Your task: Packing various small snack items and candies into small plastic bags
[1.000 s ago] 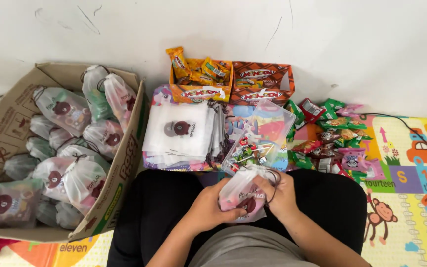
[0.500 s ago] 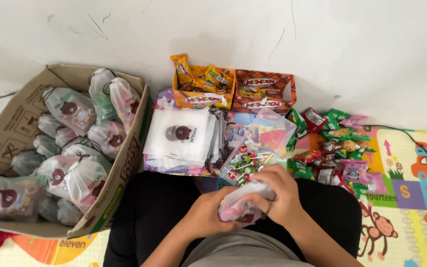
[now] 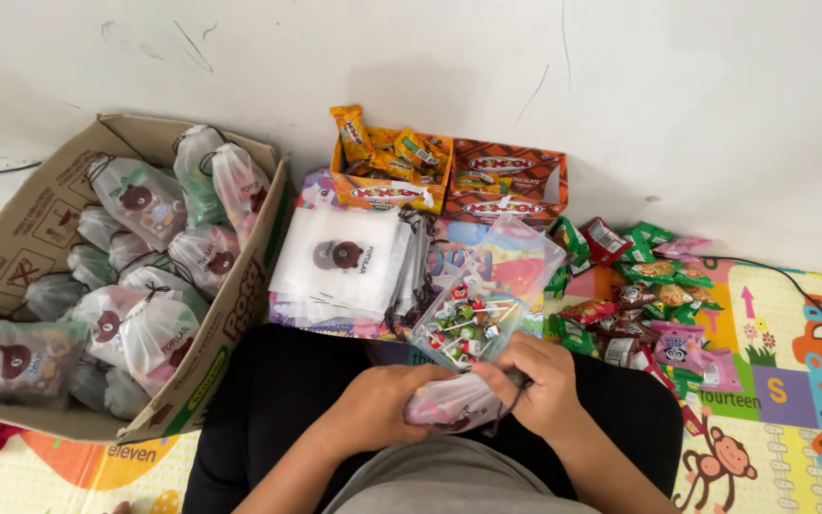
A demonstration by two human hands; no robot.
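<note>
L hand (image 3: 373,414) & R hand (image 3: 535,381) both grip small filled pouch (image 3: 449,405) (fingers closed on it, steadying it), just below lollipop bag (image 3: 463,328)

bright, even light all over. the shadows are soft and small. the picture is sharp, with a little bending at the edges.

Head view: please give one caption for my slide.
Both hands grip a small translucent drawstring bag beside a filled cardboard box.
</note>
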